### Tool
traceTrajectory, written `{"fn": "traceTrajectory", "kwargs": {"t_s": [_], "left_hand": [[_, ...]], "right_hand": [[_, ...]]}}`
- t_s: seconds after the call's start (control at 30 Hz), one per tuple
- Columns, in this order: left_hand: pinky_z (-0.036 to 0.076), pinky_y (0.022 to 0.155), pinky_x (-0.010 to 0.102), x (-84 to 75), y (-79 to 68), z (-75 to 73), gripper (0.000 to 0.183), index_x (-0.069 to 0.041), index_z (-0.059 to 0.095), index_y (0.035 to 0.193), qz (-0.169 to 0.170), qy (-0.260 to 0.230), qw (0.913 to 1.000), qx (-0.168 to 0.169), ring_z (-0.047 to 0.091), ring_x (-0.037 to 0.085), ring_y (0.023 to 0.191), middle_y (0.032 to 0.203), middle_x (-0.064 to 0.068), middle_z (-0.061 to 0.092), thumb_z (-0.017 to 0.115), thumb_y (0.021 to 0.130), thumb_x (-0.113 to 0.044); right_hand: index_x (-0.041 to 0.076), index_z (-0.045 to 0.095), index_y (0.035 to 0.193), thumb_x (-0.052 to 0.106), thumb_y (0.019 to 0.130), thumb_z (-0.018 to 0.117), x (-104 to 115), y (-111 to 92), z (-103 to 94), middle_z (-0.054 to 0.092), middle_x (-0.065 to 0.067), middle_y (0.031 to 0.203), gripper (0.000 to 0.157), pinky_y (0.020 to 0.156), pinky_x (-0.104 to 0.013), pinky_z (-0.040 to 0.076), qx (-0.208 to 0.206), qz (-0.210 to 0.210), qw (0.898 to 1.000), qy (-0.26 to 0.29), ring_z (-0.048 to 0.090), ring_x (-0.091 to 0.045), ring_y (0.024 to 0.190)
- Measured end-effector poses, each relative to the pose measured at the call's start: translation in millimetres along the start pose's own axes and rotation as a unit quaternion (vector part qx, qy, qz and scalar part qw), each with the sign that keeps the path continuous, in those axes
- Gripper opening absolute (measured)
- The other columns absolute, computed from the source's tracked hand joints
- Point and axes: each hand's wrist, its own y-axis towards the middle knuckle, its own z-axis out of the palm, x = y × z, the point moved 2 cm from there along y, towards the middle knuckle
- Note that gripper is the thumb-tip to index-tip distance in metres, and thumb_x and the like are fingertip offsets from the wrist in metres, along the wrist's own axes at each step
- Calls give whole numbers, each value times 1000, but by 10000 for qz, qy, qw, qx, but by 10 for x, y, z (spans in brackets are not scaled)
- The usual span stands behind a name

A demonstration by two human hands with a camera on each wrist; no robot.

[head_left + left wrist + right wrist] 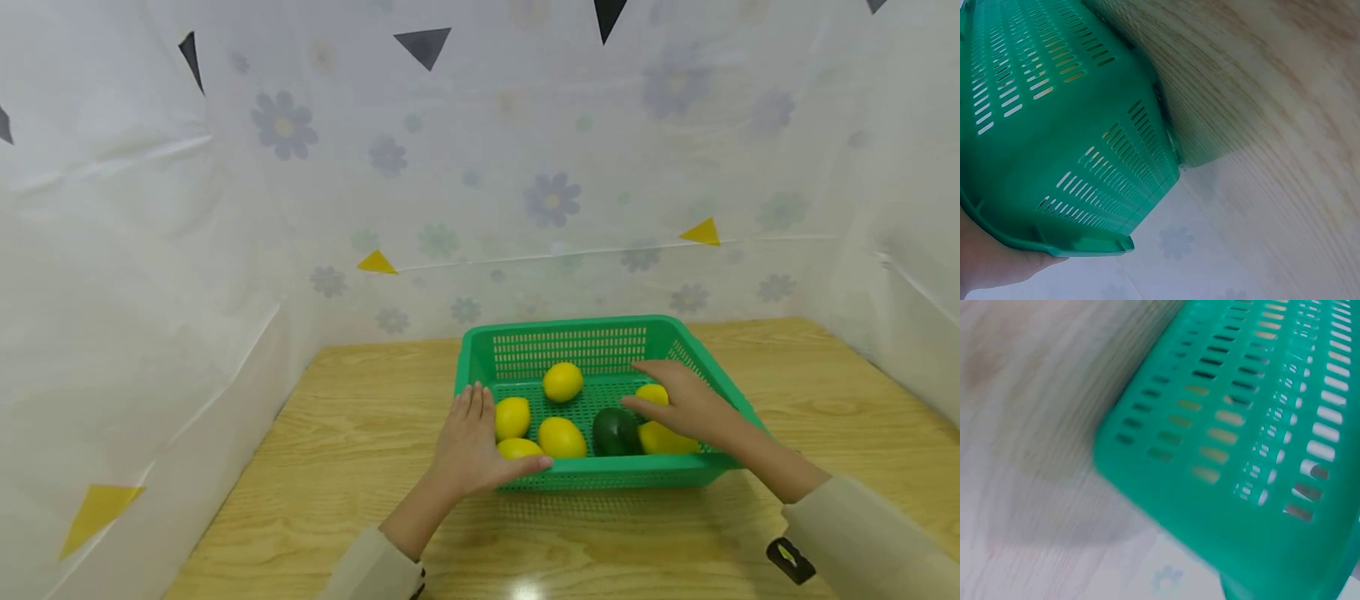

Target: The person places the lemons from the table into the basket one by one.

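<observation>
A green plastic basket (615, 467) with slotted walls stands on the table. Several yellow lemons (562, 382) lie in it, along with a dark green, glossy fruit that looks like an avocado (616, 432). At the front left corner, my left hand (468, 450) rests on the rim with fingers straight and thumb spread along the front edge. The left wrist view shows part of that hand (997, 265) against the basket's rim. Over the right side of the basket, my right hand (686, 404) reaches across with thumb and fingers apart, partly covering a lemon (652, 393). Its fingers grip nothing visible.
The wood-grain table (337, 467) extends around the basket. White sheeting (480, 167) with flower prints and triangle stickers encloses the back and both sides. A black band piece (790, 560) sits by the right sleeve.
</observation>
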Motion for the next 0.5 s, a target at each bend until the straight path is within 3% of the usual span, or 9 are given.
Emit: {"fn": "traceTrajectory", "kwargs": {"t_s": [0.23,0.5], "left_hand": [[14,118,44,29,-30,-5,116,6,18,145,16,-126,9999,-45,11,35,143,153,22,12,42,73,-82],[14,118,46,88,-57,-1,113,4,15,147,62,-457,9988,-186,10,35,144,154,20,10,41,76,-80]], "right_hand": [[-10,42,133,36,85,66,-170,-245,-37,41,-33,135,71,96,-68,28,-379,-217,9987,-272,32,-52,125],[-8,42,135,35,84,66,-312,-431,-72,42,-33,134,71,95,-69,25,-671,-217,9966,-426,32,-53,123]]}}
